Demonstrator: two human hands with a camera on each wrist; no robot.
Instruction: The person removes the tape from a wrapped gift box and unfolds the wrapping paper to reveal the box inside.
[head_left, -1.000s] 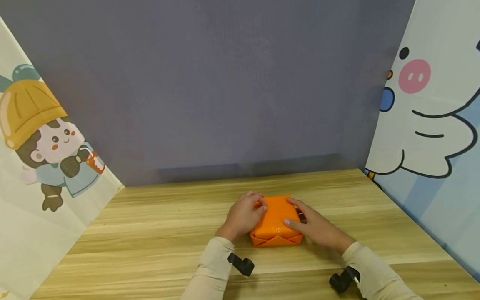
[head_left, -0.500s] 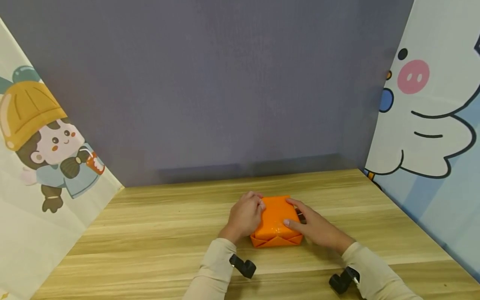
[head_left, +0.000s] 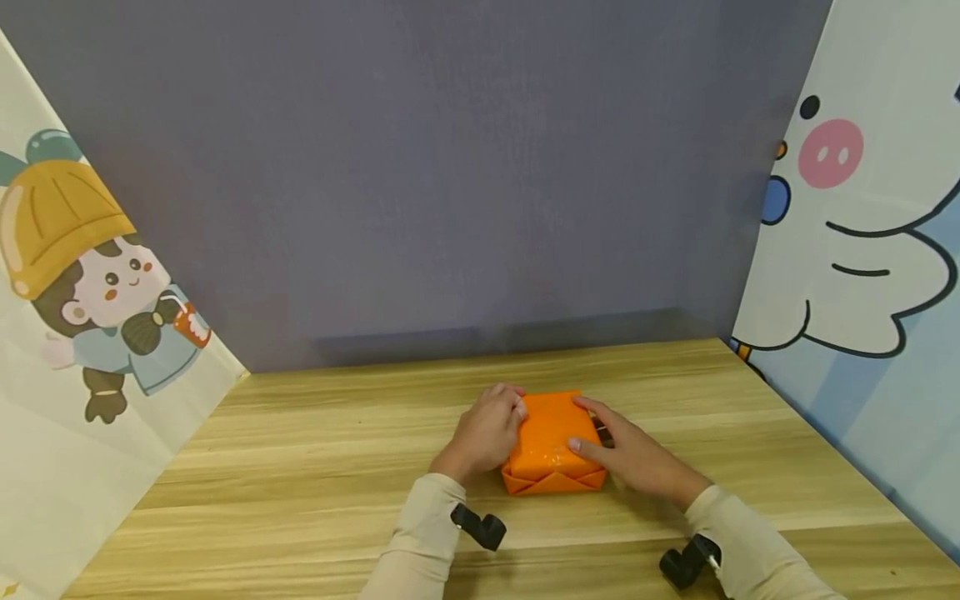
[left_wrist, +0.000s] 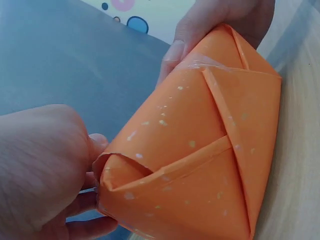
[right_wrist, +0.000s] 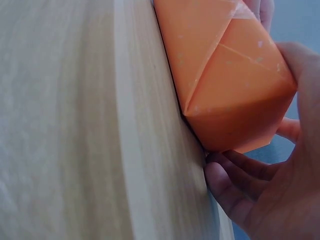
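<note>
Wrapping looks nearly done: near end of the orange paper-wrapped box [head_left: 552, 442] on the wooden worktop [head_left: 300, 467] is already folded into triangular flaps, left hand [head_left: 486, 433] curls round its left side, right hand [head_left: 637, 454] grips the right, far end hidden.

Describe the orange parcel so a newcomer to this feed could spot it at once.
On the wooden table, in front of the grey back wall, the orange parcel lies between the left hand and right hand. It is the only bright orange thing on the table, wrapped in paper with triangular end folds.
</note>
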